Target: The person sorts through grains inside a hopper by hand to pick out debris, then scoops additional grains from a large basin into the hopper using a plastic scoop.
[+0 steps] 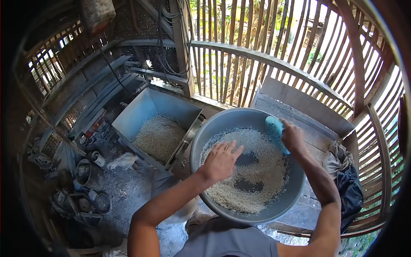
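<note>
A wide grey basin [201,132] in front of me holds pale grain that looks like rice [239,199], with bare patches of its floor showing. My left hand [221,160] is over the left part of the grain, palm down and fingers spread; whether it touches the grain I cannot tell. At the basin's upper right, my right hand [293,136] is closed around a turquoise scoop [274,129], tilted against the inner wall. Part of the scoop is hidden by the fingers.
A square metal hopper [128,118] with more grain stands left of the basin. Wooden boards [314,150] lie at the right, beside a dark cloth bundle [349,184]. Buckets [90,174] and clutter crowd the dusty left floor. A slatted wall [239,55] rises behind.
</note>
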`<act>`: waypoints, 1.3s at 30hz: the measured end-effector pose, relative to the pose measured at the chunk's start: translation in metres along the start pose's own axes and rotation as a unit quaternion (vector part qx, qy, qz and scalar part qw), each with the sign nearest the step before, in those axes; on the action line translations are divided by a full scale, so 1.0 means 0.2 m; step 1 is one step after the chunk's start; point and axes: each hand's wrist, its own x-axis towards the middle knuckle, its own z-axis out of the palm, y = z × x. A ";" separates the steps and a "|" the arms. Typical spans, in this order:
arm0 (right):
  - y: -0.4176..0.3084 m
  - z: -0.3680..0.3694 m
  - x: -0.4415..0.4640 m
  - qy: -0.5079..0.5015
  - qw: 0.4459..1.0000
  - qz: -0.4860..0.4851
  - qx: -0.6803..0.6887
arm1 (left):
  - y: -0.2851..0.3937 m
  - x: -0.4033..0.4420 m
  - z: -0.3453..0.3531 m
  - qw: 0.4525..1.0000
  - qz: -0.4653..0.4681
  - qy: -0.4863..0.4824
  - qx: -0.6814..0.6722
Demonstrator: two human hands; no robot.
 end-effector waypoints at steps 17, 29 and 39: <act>-0.44 0.02 -0.26 -0.244 0.923 -0.260 0.144 | -0.37 0.27 0.07 0.990 -0.115 0.054 -0.053; -0.21 0.08 -0.50 -0.146 0.986 -0.044 0.060 | 0.04 0.25 0.18 0.918 0.047 -0.346 -0.191; -0.23 0.34 -0.02 -0.123 0.986 -0.108 -0.017 | -0.25 0.36 0.29 0.999 0.005 -0.040 -0.008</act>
